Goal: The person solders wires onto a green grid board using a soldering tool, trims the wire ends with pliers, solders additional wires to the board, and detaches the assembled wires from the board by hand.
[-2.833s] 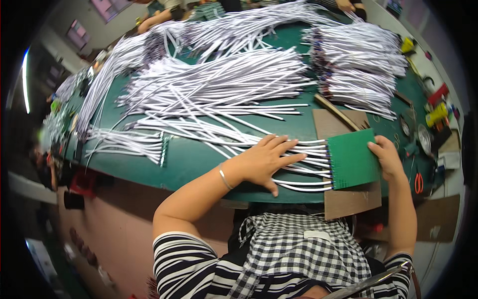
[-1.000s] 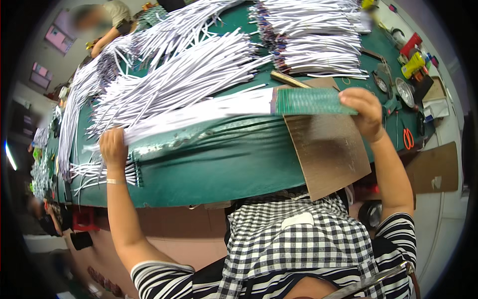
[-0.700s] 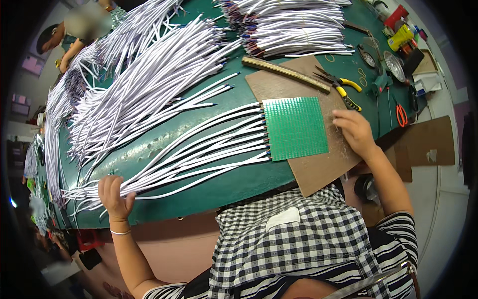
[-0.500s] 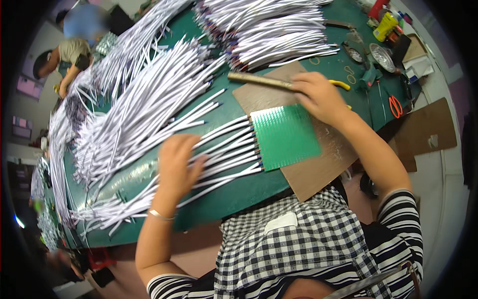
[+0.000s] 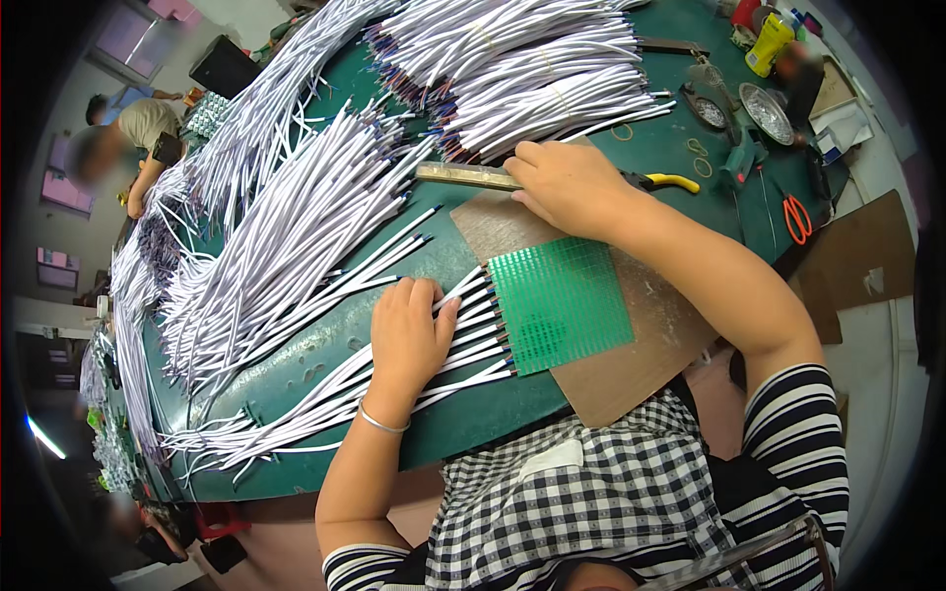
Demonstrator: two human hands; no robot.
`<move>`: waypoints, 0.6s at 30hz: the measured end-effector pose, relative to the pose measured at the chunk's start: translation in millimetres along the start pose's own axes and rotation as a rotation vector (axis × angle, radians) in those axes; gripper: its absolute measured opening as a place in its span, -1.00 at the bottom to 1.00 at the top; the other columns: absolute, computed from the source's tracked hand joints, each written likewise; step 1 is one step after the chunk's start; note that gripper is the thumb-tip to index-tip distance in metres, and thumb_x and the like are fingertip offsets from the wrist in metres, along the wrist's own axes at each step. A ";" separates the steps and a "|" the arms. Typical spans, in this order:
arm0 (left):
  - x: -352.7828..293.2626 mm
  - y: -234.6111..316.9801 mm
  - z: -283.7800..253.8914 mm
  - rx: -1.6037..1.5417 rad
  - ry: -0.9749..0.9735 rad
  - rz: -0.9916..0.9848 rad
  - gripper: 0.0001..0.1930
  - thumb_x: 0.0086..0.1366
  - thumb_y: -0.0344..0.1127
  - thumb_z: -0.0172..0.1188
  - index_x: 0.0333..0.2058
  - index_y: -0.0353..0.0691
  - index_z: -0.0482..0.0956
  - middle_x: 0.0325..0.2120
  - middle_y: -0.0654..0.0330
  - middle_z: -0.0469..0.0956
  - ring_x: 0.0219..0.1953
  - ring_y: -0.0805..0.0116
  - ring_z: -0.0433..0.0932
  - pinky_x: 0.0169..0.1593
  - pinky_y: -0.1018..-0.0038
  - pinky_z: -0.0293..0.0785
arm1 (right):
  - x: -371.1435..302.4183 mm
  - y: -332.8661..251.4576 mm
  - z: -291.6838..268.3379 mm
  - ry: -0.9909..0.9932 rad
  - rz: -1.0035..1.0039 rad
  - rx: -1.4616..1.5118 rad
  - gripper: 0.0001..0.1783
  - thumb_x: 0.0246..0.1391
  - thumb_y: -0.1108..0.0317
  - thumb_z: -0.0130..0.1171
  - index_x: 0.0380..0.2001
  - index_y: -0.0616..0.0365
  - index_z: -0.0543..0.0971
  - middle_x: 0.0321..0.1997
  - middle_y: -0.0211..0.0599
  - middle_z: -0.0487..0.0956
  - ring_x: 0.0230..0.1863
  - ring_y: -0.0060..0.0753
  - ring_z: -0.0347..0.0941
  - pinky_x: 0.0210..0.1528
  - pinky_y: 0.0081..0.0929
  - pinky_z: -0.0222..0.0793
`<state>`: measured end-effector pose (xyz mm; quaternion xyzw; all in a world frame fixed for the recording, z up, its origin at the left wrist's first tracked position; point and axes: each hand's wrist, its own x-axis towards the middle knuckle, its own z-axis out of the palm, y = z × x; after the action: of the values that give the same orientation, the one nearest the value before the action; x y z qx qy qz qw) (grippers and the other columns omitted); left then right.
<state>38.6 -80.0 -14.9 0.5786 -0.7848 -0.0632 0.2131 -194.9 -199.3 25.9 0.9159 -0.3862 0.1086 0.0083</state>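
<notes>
A green gridded circuit board panel lies on a brown board, with several white sheathed cables running left from its left edge. My left hand is over these cables, its thumb and fingers closed on the topmost white one close to the panel. My right hand is closed around the right end of a long, narrow, brass-coloured bar. The bar lies roughly level above the panel's far edge, its left end reaching toward the cable pile. My palm hides the gripped end.
Bundled white cables and a loose pile cover the far and left table. Yellow-handled pliers, orange-handled scissors, a soldering iron stand, a metal dish and a yellow bottle lie right.
My left hand has moved right along the cables toward the panel and closed on one. My right hand has shifted left with the bar. The view has tilted slightly.
</notes>
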 end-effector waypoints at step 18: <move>-25.2 27.7 -27.4 -0.226 -0.378 -0.132 -0.90 0.19 -0.37 0.06 -0.42 -0.26 0.39 -0.57 0.01 0.45 -0.49 -0.04 0.45 -0.39 0.16 0.36 | -118.5 -87.4 5.9 0.183 0.448 0.276 -0.65 -0.21 0.22 0.26 -0.32 0.18 0.52 -0.49 -0.31 0.44 -0.57 -0.27 0.38 -0.50 -0.38 0.23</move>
<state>31.4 -43.5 12.9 0.5789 -0.7591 -0.2720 0.1211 -212.1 -54.9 1.8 0.7865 -0.5584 0.2416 -0.1060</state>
